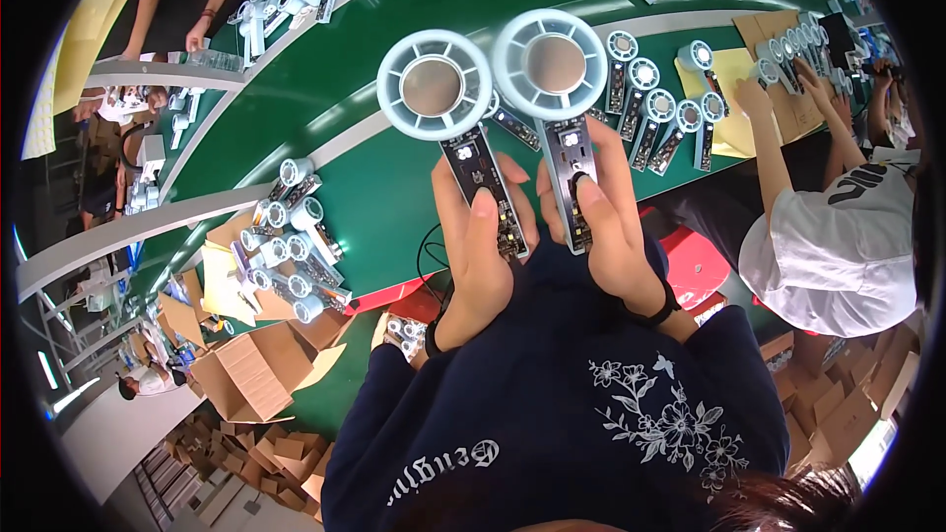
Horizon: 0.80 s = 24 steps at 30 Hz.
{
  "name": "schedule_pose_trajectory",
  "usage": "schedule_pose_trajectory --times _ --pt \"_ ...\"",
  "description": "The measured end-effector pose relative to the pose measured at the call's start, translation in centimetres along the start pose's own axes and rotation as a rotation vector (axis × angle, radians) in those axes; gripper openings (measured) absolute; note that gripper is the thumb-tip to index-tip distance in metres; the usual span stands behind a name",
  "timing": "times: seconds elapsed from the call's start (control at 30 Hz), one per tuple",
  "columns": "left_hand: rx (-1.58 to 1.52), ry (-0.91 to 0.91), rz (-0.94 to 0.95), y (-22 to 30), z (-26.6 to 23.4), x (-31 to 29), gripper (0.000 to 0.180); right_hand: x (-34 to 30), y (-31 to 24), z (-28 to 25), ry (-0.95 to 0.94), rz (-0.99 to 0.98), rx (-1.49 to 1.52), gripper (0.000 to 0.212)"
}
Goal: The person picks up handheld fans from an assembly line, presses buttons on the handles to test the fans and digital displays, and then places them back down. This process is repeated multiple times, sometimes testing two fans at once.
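Two small handheld fans stand upright side by side before me, heads pointing away and almost touching. My left hand is closed around the handle of the left fan, thumb on its bare circuit board. In my right hand is the right fan, its thumb also pressed on the exposed board. Both fans have round pale-blue spoked heads with a metallic disc in the middle, and small lights glow on their boards. The fingers behind the handles are partly hidden.
A pile of fans lies left on the green table; several more fans stand in rows at right. A co-worker in white reaches over cardboard. Open boxes sit lower left; a red stool stands by me.
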<state>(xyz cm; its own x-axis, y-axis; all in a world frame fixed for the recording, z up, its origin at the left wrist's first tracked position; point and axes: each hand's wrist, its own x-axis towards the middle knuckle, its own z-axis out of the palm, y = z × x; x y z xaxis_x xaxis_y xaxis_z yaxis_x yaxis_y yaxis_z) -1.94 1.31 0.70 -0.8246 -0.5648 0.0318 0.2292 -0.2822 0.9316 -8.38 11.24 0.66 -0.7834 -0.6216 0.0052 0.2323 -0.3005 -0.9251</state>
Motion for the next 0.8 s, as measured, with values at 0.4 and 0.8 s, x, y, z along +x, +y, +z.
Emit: schedule_pose_trajectory --times 0.4,0.8 --pt "0.094 0.088 0.019 -0.2 -1.4 0.3 0.048 1.1 1.3 0.7 -0.072 0.032 0.012 0.049" --pt "-0.043 0.097 -0.008 -0.1 -1.9 -0.3 0.048 1.3 1.6 1.1 -0.108 0.030 -0.036 0.047"
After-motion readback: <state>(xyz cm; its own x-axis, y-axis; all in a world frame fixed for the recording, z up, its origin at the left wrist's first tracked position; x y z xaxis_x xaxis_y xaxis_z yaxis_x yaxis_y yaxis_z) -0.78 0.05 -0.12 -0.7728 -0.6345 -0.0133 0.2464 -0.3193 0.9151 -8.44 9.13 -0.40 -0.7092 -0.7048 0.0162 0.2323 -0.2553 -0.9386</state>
